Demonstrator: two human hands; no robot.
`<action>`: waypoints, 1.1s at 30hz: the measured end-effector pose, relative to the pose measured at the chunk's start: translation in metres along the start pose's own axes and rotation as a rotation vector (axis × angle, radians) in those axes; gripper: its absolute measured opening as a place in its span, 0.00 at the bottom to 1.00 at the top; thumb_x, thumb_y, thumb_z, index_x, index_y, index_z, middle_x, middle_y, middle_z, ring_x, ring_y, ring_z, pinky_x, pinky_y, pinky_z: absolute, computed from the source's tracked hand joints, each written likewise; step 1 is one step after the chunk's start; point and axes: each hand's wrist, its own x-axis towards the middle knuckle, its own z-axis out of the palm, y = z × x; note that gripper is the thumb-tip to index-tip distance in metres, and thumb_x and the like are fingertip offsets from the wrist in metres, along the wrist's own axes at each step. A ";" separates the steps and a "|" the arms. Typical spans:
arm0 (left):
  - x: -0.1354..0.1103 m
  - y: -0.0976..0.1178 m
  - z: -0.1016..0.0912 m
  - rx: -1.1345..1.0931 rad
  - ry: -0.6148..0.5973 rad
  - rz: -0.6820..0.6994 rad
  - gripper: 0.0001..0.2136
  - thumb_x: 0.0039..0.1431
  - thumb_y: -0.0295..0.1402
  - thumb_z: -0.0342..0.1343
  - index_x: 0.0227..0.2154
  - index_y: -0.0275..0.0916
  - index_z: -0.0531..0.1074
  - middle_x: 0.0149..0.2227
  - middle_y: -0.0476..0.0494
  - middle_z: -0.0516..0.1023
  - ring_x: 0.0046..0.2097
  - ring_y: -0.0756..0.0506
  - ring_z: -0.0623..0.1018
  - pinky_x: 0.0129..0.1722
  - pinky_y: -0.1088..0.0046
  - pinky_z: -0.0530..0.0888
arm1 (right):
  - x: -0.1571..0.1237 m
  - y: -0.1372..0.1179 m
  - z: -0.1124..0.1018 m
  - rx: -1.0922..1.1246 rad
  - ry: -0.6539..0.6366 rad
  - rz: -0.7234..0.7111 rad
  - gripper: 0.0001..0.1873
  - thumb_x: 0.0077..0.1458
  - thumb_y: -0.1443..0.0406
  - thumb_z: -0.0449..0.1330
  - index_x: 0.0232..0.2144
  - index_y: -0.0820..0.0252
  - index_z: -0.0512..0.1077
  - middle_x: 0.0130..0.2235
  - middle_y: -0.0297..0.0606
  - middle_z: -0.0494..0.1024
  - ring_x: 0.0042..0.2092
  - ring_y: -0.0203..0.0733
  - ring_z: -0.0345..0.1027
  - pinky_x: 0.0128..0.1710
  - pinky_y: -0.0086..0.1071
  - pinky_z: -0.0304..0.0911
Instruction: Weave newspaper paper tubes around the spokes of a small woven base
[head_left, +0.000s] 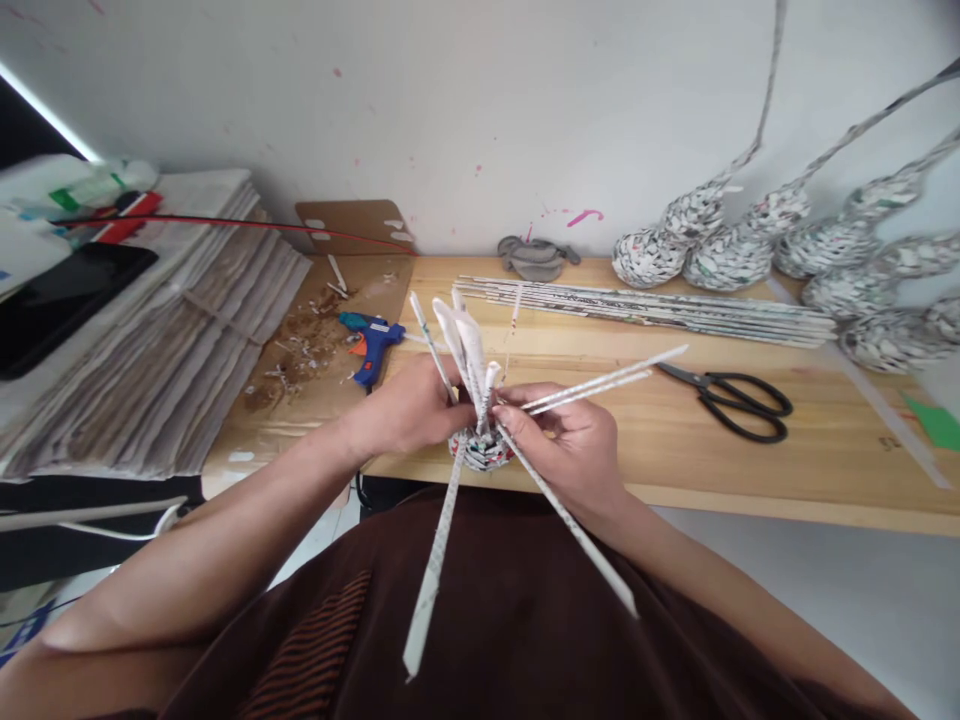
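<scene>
A small woven newspaper piece [484, 456] stands at the table's front edge, close to my body. Several rolled paper strips [437, 560] fan out from it, some upward, others toward me and to the right. My left hand [421, 408] closes round its left side, fingertips partly hidden behind the strips. On the right, my right hand [564, 440] pinches a paper strip near the weave between thumb and fingers. Two more paper strips [607, 390] stick out past that hand to the right.
Black-handled scissors [742, 402] lie right of my hands. Behind are a bundle of paper rods [660, 312] and a grey cloth [536, 258]. Woven gourd shapes [651, 256] stand back right. A blue glue gun [375, 345] and stacked newspapers [157, 350] are left.
</scene>
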 end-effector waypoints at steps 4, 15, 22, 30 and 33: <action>-0.003 -0.005 0.005 -0.113 0.043 -0.096 0.03 0.55 0.29 0.60 0.32 0.37 0.78 0.29 0.48 0.80 0.31 0.48 0.78 0.33 0.74 0.74 | 0.000 0.005 -0.007 0.190 0.004 0.178 0.11 0.53 0.59 0.71 0.28 0.59 0.77 0.25 0.35 0.81 0.24 0.36 0.74 0.23 0.29 0.70; -0.008 -0.005 0.018 -0.083 0.244 -0.129 0.05 0.55 0.31 0.60 0.30 0.35 0.78 0.28 0.46 0.81 0.29 0.48 0.78 0.30 0.75 0.74 | -0.015 0.011 -0.015 -0.247 -0.150 -0.316 0.18 0.56 0.73 0.62 0.48 0.52 0.78 0.43 0.37 0.84 0.42 0.42 0.79 0.45 0.36 0.75; -0.013 -0.007 0.022 -0.034 0.297 -0.103 0.05 0.56 0.32 0.61 0.32 0.36 0.78 0.30 0.46 0.82 0.31 0.49 0.79 0.31 0.77 0.74 | -0.012 0.010 -0.017 -0.312 -0.082 -0.296 0.14 0.62 0.72 0.58 0.46 0.53 0.78 0.44 0.37 0.84 0.43 0.41 0.79 0.45 0.35 0.73; -0.014 -0.008 0.025 -0.095 0.283 -0.103 0.05 0.57 0.32 0.63 0.33 0.36 0.79 0.30 0.46 0.83 0.32 0.48 0.80 0.32 0.76 0.76 | -0.010 0.001 -0.019 -0.802 -0.040 -0.308 0.11 0.63 0.62 0.59 0.28 0.56 0.76 0.24 0.34 0.78 0.27 0.39 0.71 0.30 0.33 0.62; -0.014 -0.005 0.024 -0.084 0.290 -0.111 0.04 0.56 0.31 0.62 0.32 0.36 0.80 0.31 0.46 0.83 0.32 0.48 0.80 0.32 0.76 0.76 | -0.008 -0.004 -0.018 -0.882 -0.095 -0.336 0.11 0.63 0.64 0.59 0.28 0.56 0.75 0.27 0.36 0.79 0.29 0.40 0.72 0.31 0.33 0.62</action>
